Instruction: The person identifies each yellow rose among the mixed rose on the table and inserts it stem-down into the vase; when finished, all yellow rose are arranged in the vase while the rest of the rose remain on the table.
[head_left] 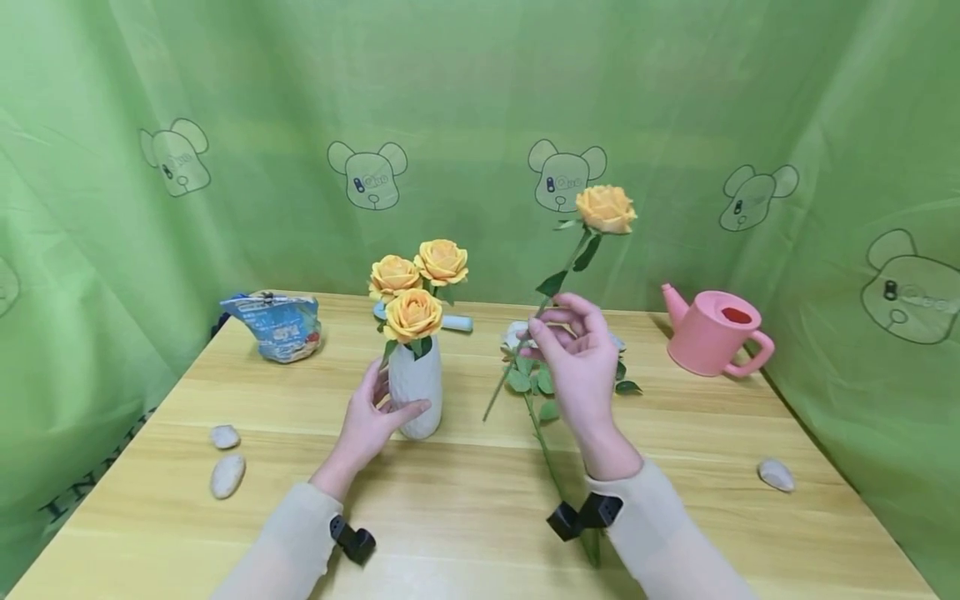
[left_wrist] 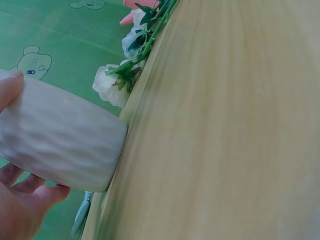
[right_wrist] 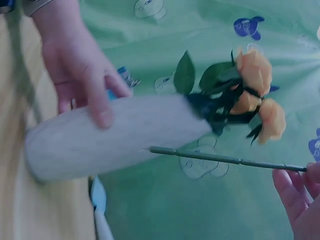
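- Nearest, the left hand (head_left: pixel 369 421) curls round the white vase (head_left: pixel 416 389), thumb across its front and fingers behind, gripping its lower body; the vase stands upright on the wooden table (head_left: pixel 465 517).
- Just right of the vase, the right hand (head_left: pixel 576 358) is raised above the table and pinches the green stem of a single orange rose (head_left: pixel 606 208) between thumb and fingertips; the stem slants, its cut end pointing down toward the vase's base, its bloom high and well to the vase's right.
- In the vase sit three orange roses (head_left: pixel 417 279), bunched just above its mouth.
- Left of the vase, near the table's edge, lie two pale stones (head_left: pixel 226 460); another stone (head_left: pixel 776 474) lies far to its right.
- Behind the right hand, loose flowers and leaves (head_left: pixel 540 383) lie on the table.
- Farther back, a crumpled blue packet (head_left: pixel 276 325) lies left of the vase, and a pink watering can (head_left: pixel 712 332) stands well to its right.
- Behind all hangs a green curtain (head_left: pixel 465 108) printed with bear heads.
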